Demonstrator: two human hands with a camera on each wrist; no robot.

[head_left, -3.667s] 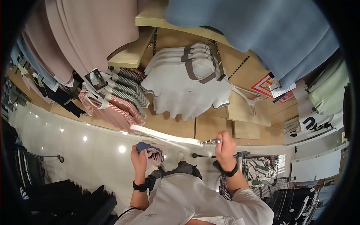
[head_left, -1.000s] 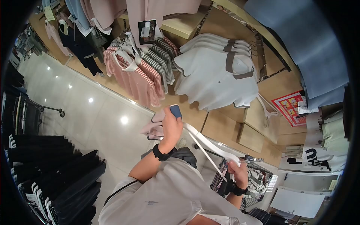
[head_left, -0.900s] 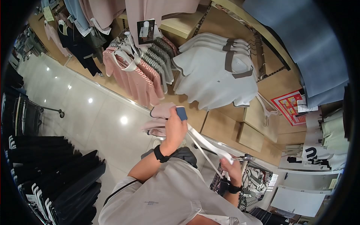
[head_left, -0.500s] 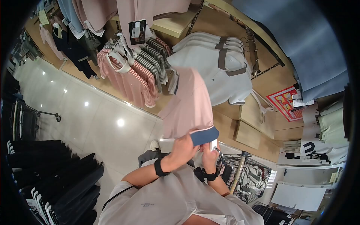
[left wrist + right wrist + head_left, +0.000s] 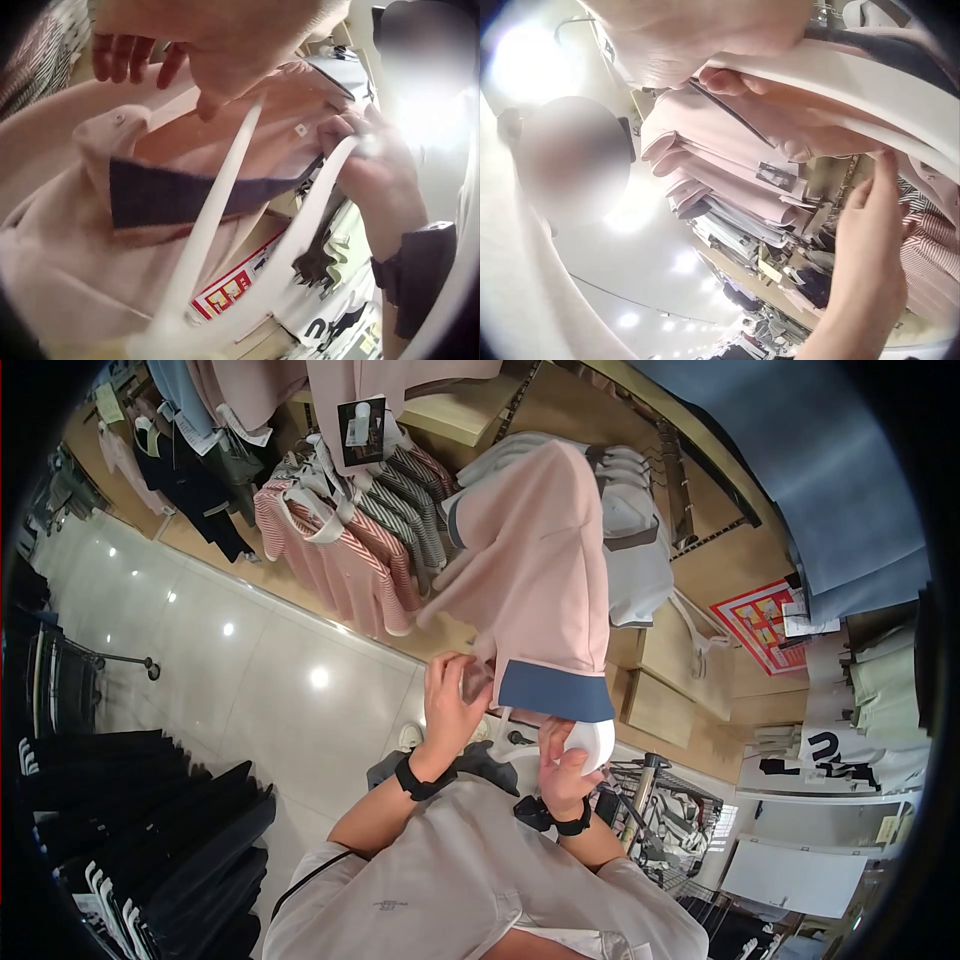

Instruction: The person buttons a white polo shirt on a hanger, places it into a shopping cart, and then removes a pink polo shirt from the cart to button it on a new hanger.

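Observation:
A pink polo shirt (image 5: 560, 575) with a navy collar (image 5: 555, 690) stretches away in front of me, its neck opening toward my body. My right hand (image 5: 567, 765) grips a white hanger (image 5: 592, 745) right at the collar, the thumb lying over it. In the left wrist view, one bar of the hanger (image 5: 214, 206) overlaps the open neck. My left hand (image 5: 455, 705) is at the left edge of the neck opening, fingers loosely bent and the thumb apart from them. In the right wrist view, the left index fingertip is close to the hanger (image 5: 855, 75).
Striped shirts (image 5: 335, 550) and white polo shirts (image 5: 635, 565) hang on the wooden wall display ahead. A wire cart (image 5: 690, 810) holding striped clothes stands at my right. Black garments (image 5: 170, 840) hang on a rack at lower left. Blue garments (image 5: 800, 470) hang overhead at right.
The pink shirt, earlier bunched in my left hand, has swung up and spread out ahead. The left hand has released the collar; the right hand has brought the hanger to the neck.

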